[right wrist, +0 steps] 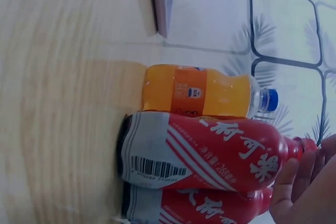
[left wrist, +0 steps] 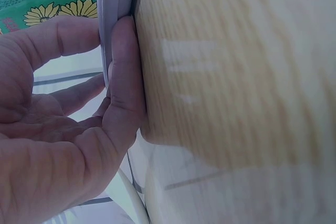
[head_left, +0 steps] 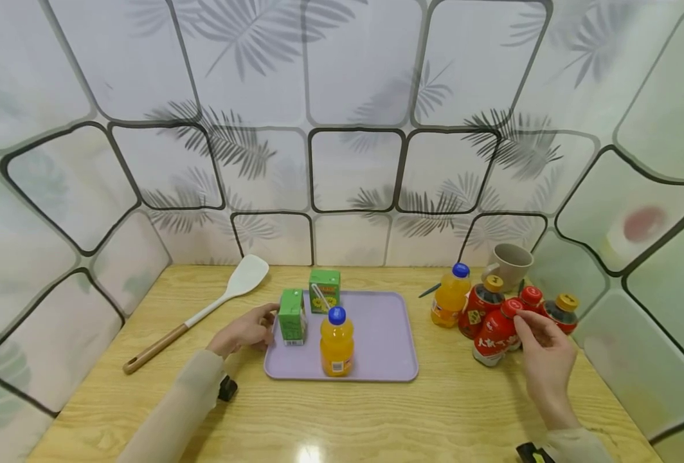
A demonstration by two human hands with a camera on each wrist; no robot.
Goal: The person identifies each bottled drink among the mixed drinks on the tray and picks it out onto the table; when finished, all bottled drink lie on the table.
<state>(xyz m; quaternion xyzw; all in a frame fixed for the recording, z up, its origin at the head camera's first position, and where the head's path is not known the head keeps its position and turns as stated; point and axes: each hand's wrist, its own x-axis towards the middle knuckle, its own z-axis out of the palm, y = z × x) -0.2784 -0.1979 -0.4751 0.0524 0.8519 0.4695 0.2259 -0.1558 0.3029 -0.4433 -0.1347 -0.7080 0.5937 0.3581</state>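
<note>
Far left of the left hand, a white spatula (head_left: 203,310) with a wooden handle lies on the wooden table (head_left: 342,411). Left hand (head_left: 243,332) rests at the left edge of the lilac tray (head_left: 382,334); fingers straight, relaxed, pressed against the rim, holding nothing. Just right of it on the tray: a green juice carton (head_left: 292,316), a second carton (head_left: 324,290) behind, an orange juice bottle (head_left: 337,342) nearer the front. Between the hands, bare tray. Near the right hand stands another orange bottle (head_left: 450,295) beside a cluster of red bottles. Right hand (head_left: 544,360) pinches the cap of the front red bottle (head_left: 495,335), fingertips curled round it. A beige mug (head_left: 511,263) sits behind the cluster.
</note>
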